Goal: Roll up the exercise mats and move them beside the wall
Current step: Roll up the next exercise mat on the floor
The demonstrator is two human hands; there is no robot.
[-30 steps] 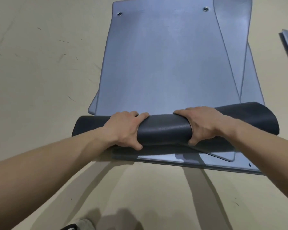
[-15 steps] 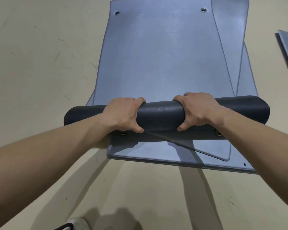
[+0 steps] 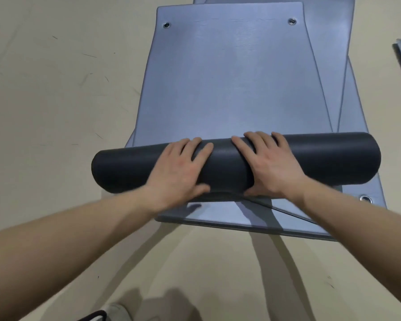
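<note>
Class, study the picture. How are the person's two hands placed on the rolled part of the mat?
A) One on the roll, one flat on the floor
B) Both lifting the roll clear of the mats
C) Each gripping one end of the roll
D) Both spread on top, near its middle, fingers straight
D: the left hand and the right hand both lie on the dark roll near its middle, fingers straight, while the roll rests on the grey mat.

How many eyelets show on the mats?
3: far-left eyelet and far-right eyelet on the top mat; near eyelet just this side of the roll's right end. The roll may hide more.
</note>
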